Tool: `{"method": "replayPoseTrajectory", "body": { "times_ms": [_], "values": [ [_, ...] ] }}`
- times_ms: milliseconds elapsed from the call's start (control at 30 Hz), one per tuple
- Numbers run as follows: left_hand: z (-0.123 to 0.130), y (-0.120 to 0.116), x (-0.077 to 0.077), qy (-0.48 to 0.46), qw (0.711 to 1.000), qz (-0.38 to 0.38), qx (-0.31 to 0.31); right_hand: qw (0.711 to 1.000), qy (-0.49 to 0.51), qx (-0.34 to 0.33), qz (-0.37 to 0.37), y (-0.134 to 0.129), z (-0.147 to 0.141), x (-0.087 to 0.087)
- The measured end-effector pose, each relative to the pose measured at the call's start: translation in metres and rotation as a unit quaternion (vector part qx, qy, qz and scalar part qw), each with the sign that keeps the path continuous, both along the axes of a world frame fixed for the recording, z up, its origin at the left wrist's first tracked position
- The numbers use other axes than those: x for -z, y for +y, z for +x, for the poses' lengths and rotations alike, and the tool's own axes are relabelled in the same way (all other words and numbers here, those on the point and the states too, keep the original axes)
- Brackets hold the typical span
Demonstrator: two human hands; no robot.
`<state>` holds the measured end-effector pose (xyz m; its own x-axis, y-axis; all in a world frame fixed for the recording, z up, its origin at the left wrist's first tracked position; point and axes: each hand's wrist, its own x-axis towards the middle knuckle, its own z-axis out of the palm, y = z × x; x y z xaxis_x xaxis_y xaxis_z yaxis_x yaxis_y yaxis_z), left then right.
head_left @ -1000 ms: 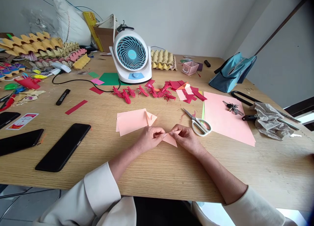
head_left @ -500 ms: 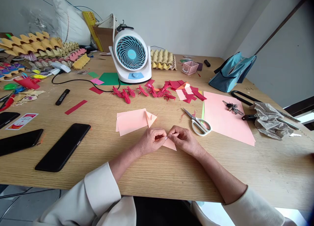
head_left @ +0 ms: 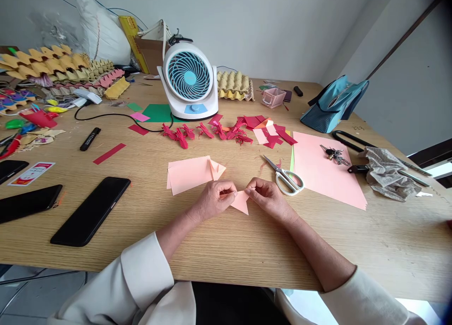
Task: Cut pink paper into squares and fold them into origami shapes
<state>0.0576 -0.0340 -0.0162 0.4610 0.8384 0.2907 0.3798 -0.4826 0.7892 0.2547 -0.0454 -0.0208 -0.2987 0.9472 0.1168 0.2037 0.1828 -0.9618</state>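
Between my two hands is a small folded pink paper (head_left: 241, 202), its pointed end hanging toward the table's front edge. My left hand (head_left: 218, 198) pinches its left side between thumb and fingers. On the right side, my right hand (head_left: 265, 198) pinches the other corner. Just behind my left hand lie flat pink paper pieces (head_left: 189, 173) with a small folded pink piece (head_left: 216, 169) at their right end. White-handled scissors (head_left: 288, 180) rest to the right of my right hand, blades pointing back left.
A fan (head_left: 189, 80) stands at the back, with red folded papers (head_left: 219, 131) in front. Large pink sheets (head_left: 325, 169) carry keys (head_left: 335, 154) on the right. Phones (head_left: 91, 212), a marker (head_left: 90, 139) and a red strip (head_left: 109, 153) lie left. A blue bag (head_left: 332, 106) sits back right.
My hands have moved slightly apart, and more of the folded pink paper shows between them. Its pointed end has shifted a little to the left.
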Motion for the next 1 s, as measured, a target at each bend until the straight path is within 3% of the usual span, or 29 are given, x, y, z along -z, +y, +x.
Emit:
{"method": "replayPoseTrajectory", "body": {
  "times_ms": [467, 633, 833, 1000],
  "values": [
    [0.000, 0.001, 0.001, -0.021, 1.000, -0.014, -0.018, 0.998, -0.017, -0.035, -0.042, -0.001, -0.001, 0.010],
    [-0.001, 0.002, 0.004, -0.026, 0.999, -0.030, -0.021, 0.999, 0.002, -0.016, -0.046, 0.001, 0.000, 0.010],
    [-0.004, 0.007, 0.009, -0.042, 0.996, -0.070, -0.032, 0.998, 0.001, 0.059, -0.039, 0.004, 0.002, 0.011],
    [-0.003, 0.010, 0.005, -0.103, 0.985, -0.136, -0.037, 0.998, 0.010, 0.045, -0.045, 0.003, 0.001, 0.007]
  ]
}}
